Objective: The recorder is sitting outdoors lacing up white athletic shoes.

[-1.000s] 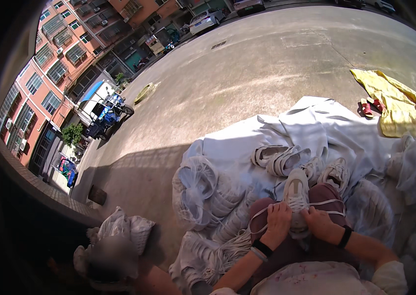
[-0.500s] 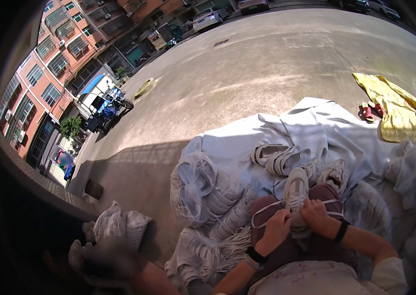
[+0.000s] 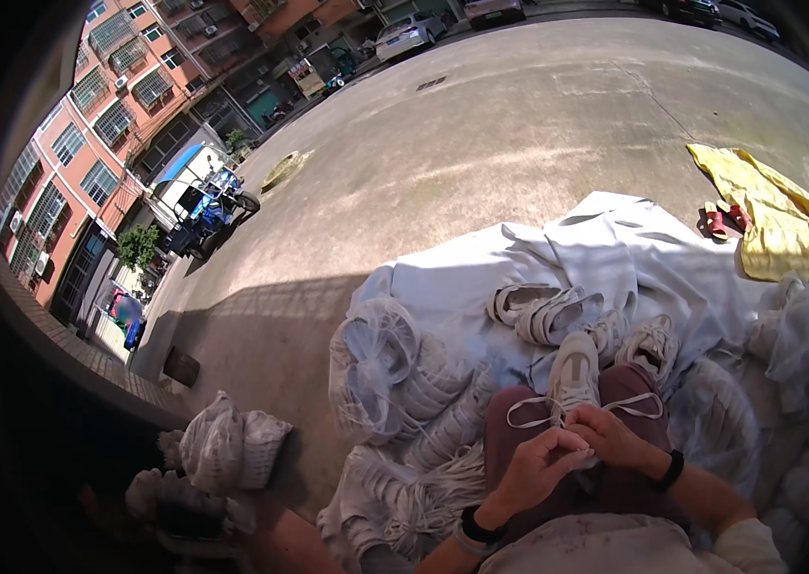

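Both hands shifted lower on lap: left hand [image 3: 531, 469], right hand [image 3: 615, 438] each pinch thin white lace [image 3: 531, 413] of mesh sneaker [image 3: 574, 371].

Outdoor concrete yard [image 3: 519, 124] by apt bldgs [image 3: 88, 124], parked cars [image 3: 409, 36], shoes drying.

One head camera (wide fisheye) looks down from near at the lap in the lower centre; the street bends across the upper frame.
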`<action>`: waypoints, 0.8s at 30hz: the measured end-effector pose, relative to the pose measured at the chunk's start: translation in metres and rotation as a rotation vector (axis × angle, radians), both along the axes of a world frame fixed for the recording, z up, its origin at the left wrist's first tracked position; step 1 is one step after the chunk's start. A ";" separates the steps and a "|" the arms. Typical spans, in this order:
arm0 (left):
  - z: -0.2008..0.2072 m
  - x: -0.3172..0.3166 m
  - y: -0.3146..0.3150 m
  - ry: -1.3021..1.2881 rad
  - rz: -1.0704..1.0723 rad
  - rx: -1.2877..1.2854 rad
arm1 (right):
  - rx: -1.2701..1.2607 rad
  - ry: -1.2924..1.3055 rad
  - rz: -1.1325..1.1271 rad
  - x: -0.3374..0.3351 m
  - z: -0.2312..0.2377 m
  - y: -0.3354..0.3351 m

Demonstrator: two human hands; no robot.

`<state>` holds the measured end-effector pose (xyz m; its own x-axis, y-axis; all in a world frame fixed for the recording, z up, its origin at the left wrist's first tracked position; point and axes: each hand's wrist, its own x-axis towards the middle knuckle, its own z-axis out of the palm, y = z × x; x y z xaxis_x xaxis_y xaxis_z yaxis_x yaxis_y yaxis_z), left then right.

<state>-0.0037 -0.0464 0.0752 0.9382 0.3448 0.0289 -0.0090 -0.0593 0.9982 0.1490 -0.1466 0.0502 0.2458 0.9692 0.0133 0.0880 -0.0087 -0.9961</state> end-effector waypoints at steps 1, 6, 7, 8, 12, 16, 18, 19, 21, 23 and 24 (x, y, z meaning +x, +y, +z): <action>-0.004 0.001 -0.001 -0.004 -0.024 -0.006 | 0.017 -0.079 -0.039 -0.002 -0.007 0.000; -0.025 -0.004 0.004 0.089 -0.030 -0.373 | -0.125 0.181 -0.001 0.016 0.001 -0.019; -0.034 -0.006 0.010 0.137 0.019 -0.467 | -0.086 0.512 0.133 0.018 0.007 -0.024; -0.037 -0.003 0.013 0.137 0.018 -0.468 | -0.047 0.839 0.260 0.019 0.015 -0.031; -0.085 0.013 0.024 0.396 -0.099 -0.224 | -0.072 0.699 0.620 -0.009 0.065 -0.036; -0.084 0.047 0.009 0.550 -0.184 -0.531 | 0.014 0.431 0.844 -0.057 0.049 -0.035; -0.076 0.053 -0.001 0.584 -0.108 -0.653 | 0.025 0.374 0.871 -0.062 0.045 -0.032; -0.083 0.052 0.000 0.583 -0.107 -0.651 | 0.039 0.314 0.902 -0.063 0.045 -0.032; -0.104 0.041 0.007 0.434 -0.141 -0.542 | -0.032 0.293 0.906 -0.057 0.047 -0.032; -0.084 0.041 0.004 0.458 -0.091 -0.446 | -0.110 0.271 0.885 -0.040 0.048 -0.038; -0.072 0.038 0.002 0.481 -0.034 -0.348 | -0.151 0.219 0.751 -0.029 0.048 -0.042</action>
<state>0.0339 -0.0442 0.0030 0.8288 0.2275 -0.5113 0.4528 0.2642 0.8516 0.1197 -0.1890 0.0983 -0.4923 0.8641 -0.1043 -0.0737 -0.1608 -0.9842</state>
